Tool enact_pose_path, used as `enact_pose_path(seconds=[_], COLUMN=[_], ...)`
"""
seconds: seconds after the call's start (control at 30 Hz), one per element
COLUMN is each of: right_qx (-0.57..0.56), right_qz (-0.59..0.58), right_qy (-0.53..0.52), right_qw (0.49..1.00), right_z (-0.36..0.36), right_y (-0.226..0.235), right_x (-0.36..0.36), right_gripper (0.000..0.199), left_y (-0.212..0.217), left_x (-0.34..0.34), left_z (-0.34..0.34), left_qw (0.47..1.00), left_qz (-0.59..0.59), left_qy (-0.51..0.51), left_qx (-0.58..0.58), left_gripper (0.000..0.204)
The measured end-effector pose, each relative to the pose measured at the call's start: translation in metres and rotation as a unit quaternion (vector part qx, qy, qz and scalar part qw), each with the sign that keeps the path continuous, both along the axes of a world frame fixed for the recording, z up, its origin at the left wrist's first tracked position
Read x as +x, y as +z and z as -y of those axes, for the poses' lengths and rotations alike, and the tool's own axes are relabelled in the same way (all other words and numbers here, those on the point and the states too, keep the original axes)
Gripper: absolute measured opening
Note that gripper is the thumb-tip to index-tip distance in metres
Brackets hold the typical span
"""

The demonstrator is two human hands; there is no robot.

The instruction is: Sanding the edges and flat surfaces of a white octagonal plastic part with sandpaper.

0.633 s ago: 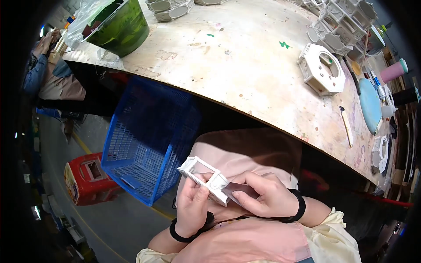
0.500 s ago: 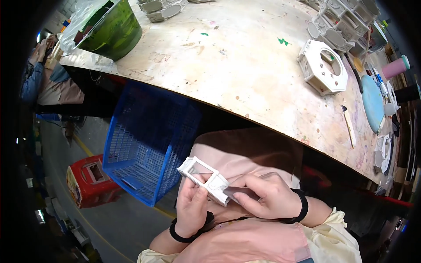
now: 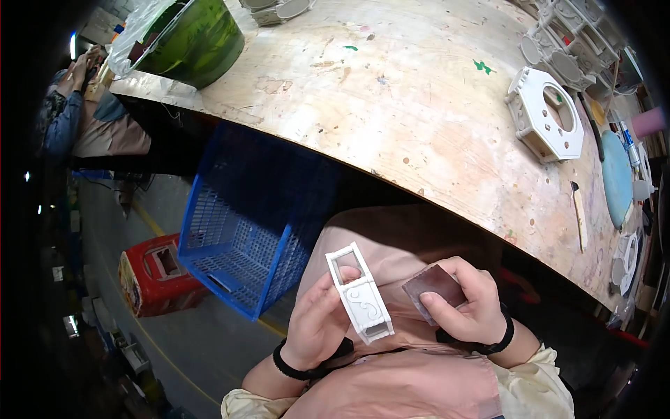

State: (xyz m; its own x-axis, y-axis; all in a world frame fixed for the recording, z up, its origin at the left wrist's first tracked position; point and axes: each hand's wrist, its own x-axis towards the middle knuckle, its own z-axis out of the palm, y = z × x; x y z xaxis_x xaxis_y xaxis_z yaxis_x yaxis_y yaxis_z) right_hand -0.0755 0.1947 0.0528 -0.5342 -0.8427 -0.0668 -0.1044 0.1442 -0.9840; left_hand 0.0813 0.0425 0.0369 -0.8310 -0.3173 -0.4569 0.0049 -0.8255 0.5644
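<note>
A small white rectangular frame piece with a raised scroll pattern point(image 3: 359, 295) is held over the lap, below the near edge of the worn plywood workbench point(image 3: 391, 105). It is gripped by the left hand point(image 3: 319, 322), whose fingers are curled round its left side from beneath, with the thumb laid against its patterned face; the open window of the piece is turned away from the body. Just beside it, a dark brown square of abrasive sheet point(image 3: 433, 285) is pinched in the right hand point(image 3: 469, 307), the fingers being folded over its near edge. The sheet and the frame piece are seen close together, though whether they touch cannot be told.

A blue plastic mesh crate point(image 3: 244, 237) is set on the floor to the left, with a red crate point(image 3: 157, 274) beyond it. On the bench, a white octagonal frame with a round opening point(image 3: 543, 115) and a green basin lined with clear plastic point(image 3: 192, 38) are seen.
</note>
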Motion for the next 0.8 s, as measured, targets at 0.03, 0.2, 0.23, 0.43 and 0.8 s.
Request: enact_pose_path(seconds=[0.03,0.2,0.23,0.43,0.8], right_qx=[-0.005,-0.018,-0.039,-0.067,-0.083], right_qz=[0.004,0.002,-0.006,0.004,-0.015], right_qy=[-0.002,0.009,0.013,0.019,0.019], right_qw=[1.0,1.0,0.999,0.998,0.996], right_z=[0.0,0.001,0.001,0.005,0.002], right_y=[-0.001,-0.004,-0.004,-0.002,-0.003], right_x=[0.0,0.001,0.001,0.001,0.003], right_gripper=[0.021,0.018,0.015,0.016,0.019], left_y=[0.0,-0.004,-0.004,-0.003,0.002], left_x=[0.0,0.003,0.003,0.003,0.008], left_z=[0.0,0.0,0.0,-0.001,-0.007], left_qw=[1.0,1.0,1.0,0.998,0.97], left_qz=[-0.001,-0.007,-0.008,-0.03,-0.026], left_qy=[0.0,-0.015,-0.018,-0.041,-0.114], left_qx=[-0.003,-0.015,-0.014,-0.021,-0.215], left_gripper=[0.038,0.042,0.044,0.049,0.039])
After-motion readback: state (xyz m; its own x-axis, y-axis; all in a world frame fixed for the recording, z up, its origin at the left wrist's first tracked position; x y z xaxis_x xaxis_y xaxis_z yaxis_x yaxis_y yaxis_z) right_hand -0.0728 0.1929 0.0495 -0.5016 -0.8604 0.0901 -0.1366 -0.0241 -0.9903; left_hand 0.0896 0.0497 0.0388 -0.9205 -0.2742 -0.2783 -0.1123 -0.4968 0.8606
